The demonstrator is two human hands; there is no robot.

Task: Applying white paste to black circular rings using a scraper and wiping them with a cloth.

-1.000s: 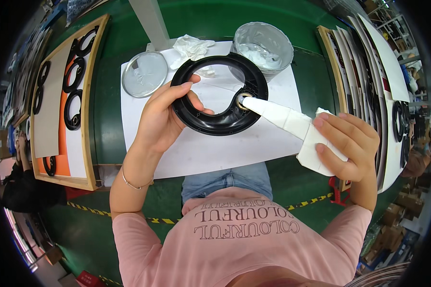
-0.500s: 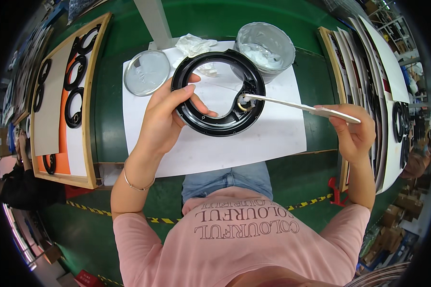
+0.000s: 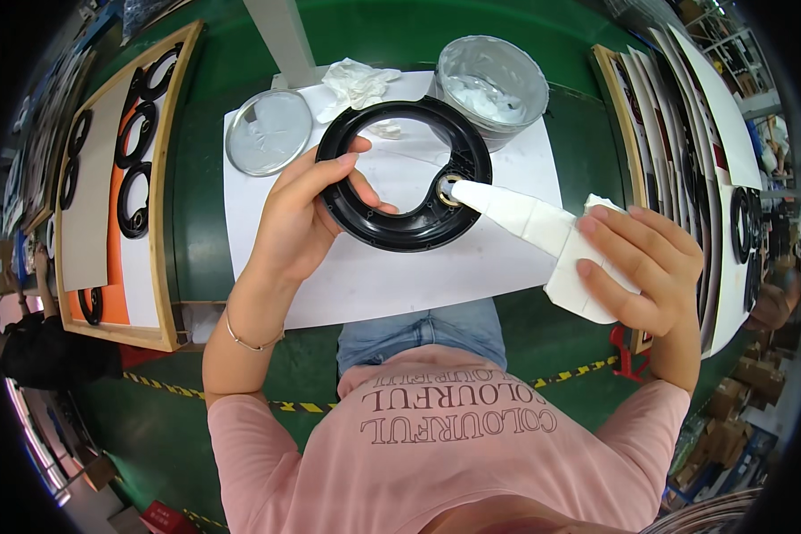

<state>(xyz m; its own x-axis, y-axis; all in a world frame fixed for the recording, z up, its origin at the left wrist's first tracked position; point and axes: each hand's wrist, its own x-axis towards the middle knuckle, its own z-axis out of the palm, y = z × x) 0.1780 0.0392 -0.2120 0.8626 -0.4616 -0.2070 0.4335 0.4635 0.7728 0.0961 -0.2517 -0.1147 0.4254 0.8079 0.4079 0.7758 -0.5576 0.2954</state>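
Note:
My left hand (image 3: 295, 218) holds a black ring-shaped part (image 3: 409, 237) by its left side, thumb on the rim and fingers through the opening. On the ring's right side sits a small round socket with a brass-coloured edge (image 3: 449, 201). My right hand (image 3: 654, 271) grips a white flat spatula (image 3: 529, 218), its broad face showing. The narrow tip rests at the socket, where a little whitish paste appears. Behind the ring stands a tub (image 3: 527, 73) of white paste. Its round lid (image 3: 269, 133), smeared inside, lies at the left, beside a crumpled white tissue (image 3: 358, 86).
A white sheet (image 3: 383, 289) covers part of the green table. Left stands a wood-framed tray (image 3: 162, 276) of black rings; right, a wooden frame (image 3: 630, 116) with upright boards. A grey post (image 3: 283, 40) rises behind. Another person in dark clothing (image 3: 49, 351) is far left.
The spatula has turned from edge-on to showing its broad face, and my right hand has rolled and lowered. Less paste shows at the socket. The ring has barely shifted.

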